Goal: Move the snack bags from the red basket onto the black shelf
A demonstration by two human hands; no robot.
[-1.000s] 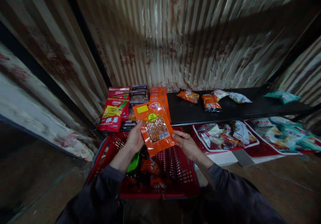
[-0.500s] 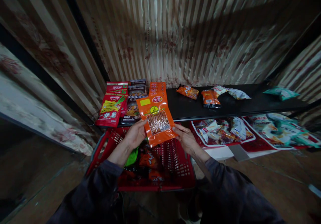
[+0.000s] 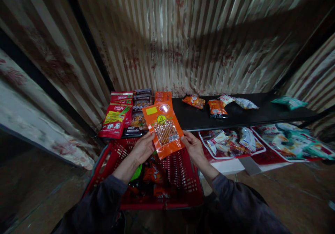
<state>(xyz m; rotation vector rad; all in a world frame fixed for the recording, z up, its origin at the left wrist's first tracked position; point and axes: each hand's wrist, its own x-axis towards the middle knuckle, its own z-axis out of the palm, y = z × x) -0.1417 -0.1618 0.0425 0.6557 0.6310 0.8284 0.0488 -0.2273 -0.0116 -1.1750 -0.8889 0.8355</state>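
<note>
Between my two hands is an orange snack packet (image 3: 162,118) with a clear window that shows thin brown sticks inside. My left hand (image 3: 143,148) pinches its lower left edge, and my right hand (image 3: 193,146) pinches its lower right edge. The packet tilts slightly, above the far rim of a red shopping basket (image 3: 197,188). Behind it, partly hidden, stands a row of matching orange packets (image 3: 163,96) on the black shelf (image 3: 187,115). Inside the basket lie orange bags (image 3: 154,175) and a bright green one (image 3: 136,173).
Left on the shelf are red packets (image 3: 115,120) and dark brown packets (image 3: 140,117). Further right lie loose orange bags (image 3: 218,108), a white bag (image 3: 246,103) and a teal bag (image 3: 289,102). Below, two red baskets with white rims (image 3: 272,149) hold several snack bags. A striped curtain (image 3: 167,45) hangs behind.
The whole scene sits slightly lower in view. Both hands still grip the orange packet, and its window catches less glare, so the brown sticks show more clearly.
</note>
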